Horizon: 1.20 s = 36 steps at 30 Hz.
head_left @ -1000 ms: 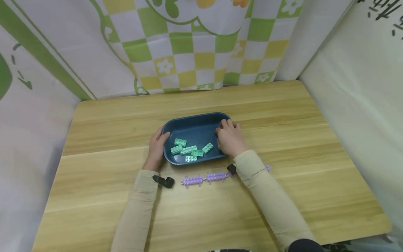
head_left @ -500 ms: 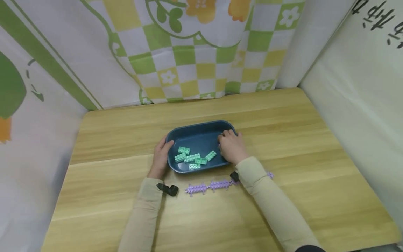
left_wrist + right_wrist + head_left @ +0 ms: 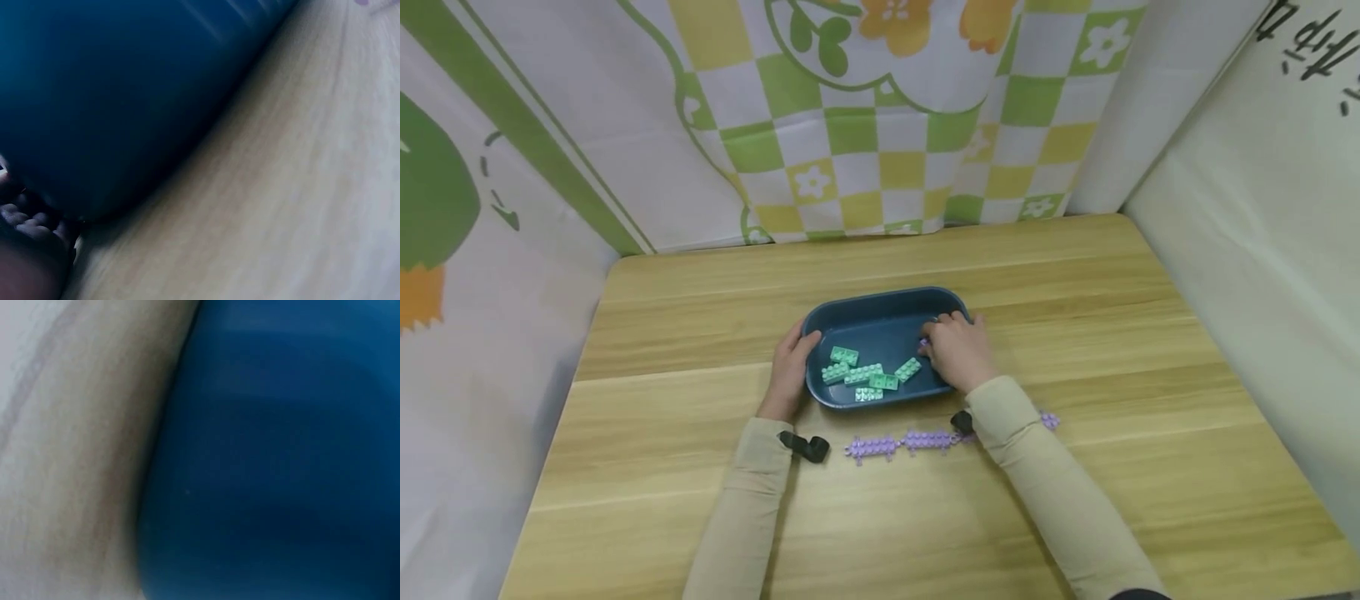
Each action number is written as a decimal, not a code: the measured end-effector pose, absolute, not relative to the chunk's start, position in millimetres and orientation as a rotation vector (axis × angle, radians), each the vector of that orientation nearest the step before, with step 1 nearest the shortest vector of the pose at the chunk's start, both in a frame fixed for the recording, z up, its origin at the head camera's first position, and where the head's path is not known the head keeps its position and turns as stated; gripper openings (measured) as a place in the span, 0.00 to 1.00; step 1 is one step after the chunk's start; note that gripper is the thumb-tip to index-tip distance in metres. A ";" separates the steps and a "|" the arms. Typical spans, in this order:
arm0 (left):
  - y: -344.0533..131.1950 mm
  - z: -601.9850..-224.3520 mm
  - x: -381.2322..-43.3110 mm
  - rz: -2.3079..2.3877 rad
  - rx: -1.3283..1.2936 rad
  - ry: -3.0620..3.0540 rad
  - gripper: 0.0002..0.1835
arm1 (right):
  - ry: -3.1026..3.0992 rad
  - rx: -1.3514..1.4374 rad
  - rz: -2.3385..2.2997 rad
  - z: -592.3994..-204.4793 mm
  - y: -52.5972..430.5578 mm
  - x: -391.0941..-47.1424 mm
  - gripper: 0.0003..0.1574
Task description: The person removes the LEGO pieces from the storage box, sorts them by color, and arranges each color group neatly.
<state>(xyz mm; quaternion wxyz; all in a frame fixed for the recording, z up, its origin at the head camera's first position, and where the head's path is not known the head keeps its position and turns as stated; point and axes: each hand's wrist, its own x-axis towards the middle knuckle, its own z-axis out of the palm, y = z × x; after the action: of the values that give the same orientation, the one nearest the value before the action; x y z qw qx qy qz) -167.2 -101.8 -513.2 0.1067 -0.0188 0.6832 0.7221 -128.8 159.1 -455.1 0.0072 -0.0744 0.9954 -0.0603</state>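
Note:
A dark blue oval tray point(image 3: 880, 329) rests on the table, with several translucent green building bricks point(image 3: 863, 375) in its left half. My left hand point(image 3: 787, 371) grips the tray's left end, thumb over the rim and fingers outside. Inside the right end is my right hand point(image 3: 961, 350), fingers curled, with a small purple piece point(image 3: 924, 342) at the fingertips; the hand hides most of that piece. The left wrist view has the tray's outer wall point(image 3: 125, 94) and dim, partly seen fingers. In the right wrist view the tray wall point(image 3: 269, 456) fills most of the frame.
In front of the tray lies a chain of linked purple bricks point(image 3: 928, 439), partly covered by the right sleeve point(image 3: 1037, 450). The wooden table point(image 3: 700, 317) meets a checkered cloth point(image 3: 880, 158) at the back and white side panels.
The head view has shifted slightly. Both hands stay at the tray. The right fingers have moved a little within it, and the purple piece at their tips shows more plainly.

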 end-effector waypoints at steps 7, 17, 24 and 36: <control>-101.6 -511.7 -169.1 2.117 -0.036 2.019 0.27 | 3.145 -0.191 -0.267 -456.0 159.5 -128.3 0.18; -105.1 -513.0 -170.5 2.102 -0.048 2.043 0.28 | 3.200 -0.259 -0.381 -455.1 159.6 -128.0 0.18; -105.1 -513.3 -168.4 2.122 -0.046 2.015 0.26 | 3.194 -0.283 -0.426 -454.8 160.2 -127.6 0.14; -102.6 -512.0 -166.3 2.129 -0.064 1.992 0.26 | 3.130 -0.247 -0.340 -454.6 160.1 -126.7 0.17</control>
<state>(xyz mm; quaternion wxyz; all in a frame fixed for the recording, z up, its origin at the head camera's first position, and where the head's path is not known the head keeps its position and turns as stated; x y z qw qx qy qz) -166.3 -102.6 -512.0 0.1127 -0.0219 0.6787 0.7253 -126.7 160.1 -454.6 -0.0083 -0.0782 0.9911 -0.1078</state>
